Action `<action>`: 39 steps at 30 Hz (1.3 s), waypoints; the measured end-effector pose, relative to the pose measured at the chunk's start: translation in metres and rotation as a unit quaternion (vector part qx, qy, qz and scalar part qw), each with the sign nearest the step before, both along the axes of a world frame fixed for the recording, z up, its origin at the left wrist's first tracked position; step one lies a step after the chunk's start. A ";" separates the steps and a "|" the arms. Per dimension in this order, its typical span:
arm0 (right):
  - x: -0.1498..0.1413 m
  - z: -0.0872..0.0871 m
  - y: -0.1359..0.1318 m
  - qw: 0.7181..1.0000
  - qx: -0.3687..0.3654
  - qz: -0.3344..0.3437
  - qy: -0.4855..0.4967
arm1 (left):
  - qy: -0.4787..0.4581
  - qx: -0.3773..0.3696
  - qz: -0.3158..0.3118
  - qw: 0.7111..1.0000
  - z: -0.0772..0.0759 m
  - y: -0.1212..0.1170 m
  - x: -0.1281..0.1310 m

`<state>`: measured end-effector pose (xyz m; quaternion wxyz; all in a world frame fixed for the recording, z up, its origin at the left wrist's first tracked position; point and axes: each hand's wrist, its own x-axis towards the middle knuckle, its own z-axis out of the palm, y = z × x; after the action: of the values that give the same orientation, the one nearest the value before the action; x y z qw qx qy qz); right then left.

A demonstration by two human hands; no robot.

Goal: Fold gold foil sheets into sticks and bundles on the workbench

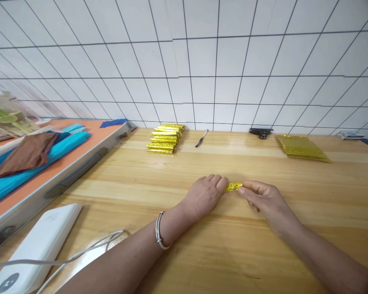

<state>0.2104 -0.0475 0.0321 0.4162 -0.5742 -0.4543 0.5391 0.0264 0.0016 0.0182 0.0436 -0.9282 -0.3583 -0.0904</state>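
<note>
A small rolled strip of shiny gold foil paper (233,186) lies between my two hands above the wooden table. My left hand (206,194) is closed over its left end, covering that part. At the other end, my right hand (261,196) pinches the roll between thumb and fingers. Farther back stands a row of several similar gold foil rolls (165,139), lined up near the wall. Flat gold foil sheets (302,148) lie in a stack at the back right.
A pen (201,139) and a black clip (261,132) lie near the tiled wall. At left, a white power bank (38,245) with a cable (88,247) rests on the wooden table (221,253). Blue and brown folded material (26,153) covers an orange surface.
</note>
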 end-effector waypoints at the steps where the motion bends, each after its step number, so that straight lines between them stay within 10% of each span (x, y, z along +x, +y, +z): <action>1: 0.000 0.002 0.000 1.000 -0.014 0.013 0.004 | 0.009 0.010 0.000 1.000 0.000 0.000 0.000; 21: -0.001 -0.003 -0.004 0.977 -0.072 0.074 0.188 | 0.037 0.037 -0.042 0.998 -0.001 0.003 -0.002; 39: 0.003 -0.010 0.003 0.983 -0.091 0.091 0.135 | 0.017 -0.014 -0.028 0.999 -0.005 0.003 -0.001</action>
<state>0.2134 -0.0447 0.0225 0.3688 -0.4879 -0.3938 0.6861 0.0251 0.0042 0.0132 0.0341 -0.9396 -0.3330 -0.0708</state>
